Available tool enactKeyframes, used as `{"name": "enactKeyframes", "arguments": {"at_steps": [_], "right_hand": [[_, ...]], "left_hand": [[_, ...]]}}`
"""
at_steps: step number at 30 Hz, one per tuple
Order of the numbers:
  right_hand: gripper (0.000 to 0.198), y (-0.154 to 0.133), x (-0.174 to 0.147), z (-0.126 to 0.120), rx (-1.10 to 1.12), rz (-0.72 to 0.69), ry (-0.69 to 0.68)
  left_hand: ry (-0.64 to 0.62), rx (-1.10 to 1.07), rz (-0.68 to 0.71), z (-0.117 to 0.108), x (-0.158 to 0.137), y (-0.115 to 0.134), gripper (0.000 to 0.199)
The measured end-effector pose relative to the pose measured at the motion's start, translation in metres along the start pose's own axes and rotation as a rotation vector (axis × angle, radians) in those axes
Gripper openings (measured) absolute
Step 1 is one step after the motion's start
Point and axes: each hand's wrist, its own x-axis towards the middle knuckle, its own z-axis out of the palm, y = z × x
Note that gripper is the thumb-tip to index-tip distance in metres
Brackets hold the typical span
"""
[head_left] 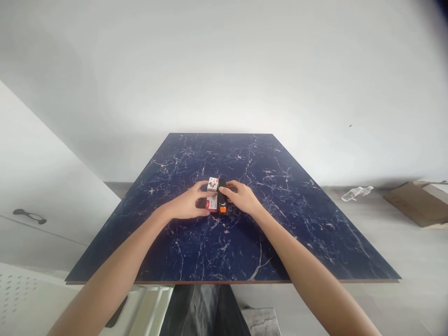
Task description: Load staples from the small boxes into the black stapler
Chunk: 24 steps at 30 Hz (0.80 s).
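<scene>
A small white-and-red box [212,204] with a picture printed on its far end lies on the dark blue marbled table [196,252]. My left hand [189,201] grips it from the left, with one finger across the top; whether it is one box or two under that finger I cannot tell. Right against it lies a long black object [222,200] with an orange square near its close end. The thumb of my right hand [243,196] rests on top of this object and the fingers curl behind its right side. Its exact kind does not show.
Beyond the table's far edge rises a white wall [224,65]. On the floor to the right lie a clear plastic bottle [353,193] and an open cardboard box [416,203]. A white cabinet with a dark handle [30,216] stands at the left.
</scene>
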Motion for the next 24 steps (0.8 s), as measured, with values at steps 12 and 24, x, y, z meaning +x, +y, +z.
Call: {"name": "enactKeyframes", "arguments": {"at_steps": [12,24], "right_hand": [[0.039,-0.005,-0.002,0.001,-0.036,0.008,0.005],[0.041,0.001,-0.001,0.001,-0.002,-0.022,-0.029]], "left_hand": [[0.085,0.147,0.01,0.002,0.011,-0.014,0.114],[0.164,0.378,0.015,0.015,0.006,0.004,0.099]]}}
